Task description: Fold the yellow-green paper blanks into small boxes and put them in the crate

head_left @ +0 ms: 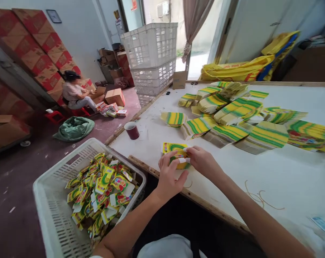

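A small yellow and green printed carton (168, 147) is between my hands, just above the white tabletop near its front edge. My left hand (168, 175) has its fingers around the carton's near left side, with the thumb standing apart from it. From the right, my right hand (204, 161) pinches the carton's end at a white flap. White wraps show on some fingertips. Behind my hands lie stacks of flat yellow-and-green striped cartons (200, 125). Below to the left, a white plastic basket (41, 193) holds a heap of folded small cartons (104, 179).
A dark red mug (132, 131) stands at the table's left edge. Rubber bands (259, 197) lie on the right of the tabletop (221, 172). White crates (151, 50) are stacked beyond. Another person (75, 91) sits at the far left near stacked boxes (30, 43).
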`<state>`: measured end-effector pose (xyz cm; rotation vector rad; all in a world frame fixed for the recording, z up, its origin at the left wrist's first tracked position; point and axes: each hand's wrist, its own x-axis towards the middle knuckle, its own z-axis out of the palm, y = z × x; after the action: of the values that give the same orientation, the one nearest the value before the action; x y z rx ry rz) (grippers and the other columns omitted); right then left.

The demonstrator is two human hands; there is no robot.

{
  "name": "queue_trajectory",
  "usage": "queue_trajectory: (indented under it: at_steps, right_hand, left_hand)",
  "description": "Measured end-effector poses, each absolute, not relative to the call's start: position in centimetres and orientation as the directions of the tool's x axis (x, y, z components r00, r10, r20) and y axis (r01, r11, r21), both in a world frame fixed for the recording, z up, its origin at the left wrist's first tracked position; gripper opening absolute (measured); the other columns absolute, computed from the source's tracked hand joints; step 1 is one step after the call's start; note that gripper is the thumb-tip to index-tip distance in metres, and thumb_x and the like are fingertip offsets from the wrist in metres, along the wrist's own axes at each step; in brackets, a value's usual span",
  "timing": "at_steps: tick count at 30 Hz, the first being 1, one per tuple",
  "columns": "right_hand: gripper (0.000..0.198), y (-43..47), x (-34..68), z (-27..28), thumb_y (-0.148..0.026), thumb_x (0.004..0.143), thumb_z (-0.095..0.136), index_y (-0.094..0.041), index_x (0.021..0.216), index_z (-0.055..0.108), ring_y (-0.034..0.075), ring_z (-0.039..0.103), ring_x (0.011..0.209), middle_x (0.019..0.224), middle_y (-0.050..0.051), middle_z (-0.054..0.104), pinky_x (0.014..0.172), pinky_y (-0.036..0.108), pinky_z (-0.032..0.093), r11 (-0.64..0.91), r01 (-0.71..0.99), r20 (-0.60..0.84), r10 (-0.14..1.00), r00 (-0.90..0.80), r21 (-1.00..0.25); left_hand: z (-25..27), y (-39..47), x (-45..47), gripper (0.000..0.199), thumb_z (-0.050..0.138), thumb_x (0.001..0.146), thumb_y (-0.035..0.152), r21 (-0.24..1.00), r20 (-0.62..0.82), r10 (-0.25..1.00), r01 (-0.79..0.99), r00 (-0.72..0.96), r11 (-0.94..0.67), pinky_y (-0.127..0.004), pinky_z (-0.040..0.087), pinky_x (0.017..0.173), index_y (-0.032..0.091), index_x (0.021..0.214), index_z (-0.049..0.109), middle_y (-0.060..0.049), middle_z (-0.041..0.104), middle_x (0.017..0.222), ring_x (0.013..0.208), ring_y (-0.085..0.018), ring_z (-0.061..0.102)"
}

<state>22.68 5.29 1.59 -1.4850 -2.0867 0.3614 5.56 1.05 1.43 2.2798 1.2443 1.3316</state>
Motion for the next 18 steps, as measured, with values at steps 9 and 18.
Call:
queue_trajectory:
  at_steps: [9,18]
  right_hand:
    - [0.029,4.9,23.1,0.2,-0.028,0.072,0.057,-0.021,0.1,0.053,0.027,0.059,0.077,0.082,0.008,0.058,0.068,0.038,0.048,0.385,0.766,0.539,0.84,-0.06,-0.514]
    - [0.034,-2.5,19.5,1.7,-0.03,0.072,0.063,-0.024,0.102,0.049,0.015,0.055,0.059,0.076,-0.001,0.056,0.056,0.029,0.05,0.34,0.384,0.309,0.941,-0.14,-0.859]
  left_hand:
    - [2.0,-0.7,6.9,0.025,0.07,0.076,0.04,0.972,0.119,0.989,-0.192,-0.088,-0.134,-0.029,0.044,0.078,0.02,0.079,0.054,0.0,0.055,0.079,0.077,-0.015,0.055]
    - [2.5,-1.6,7.8,0.058,0.067,0.063,0.07,0.672,-0.013,1.0,-0.741,0.0,0.009,-0.034,0.048,0.078,0.019,0.089,0.062,-0.006,0.064,0.086,0.089,-0.023,0.061]
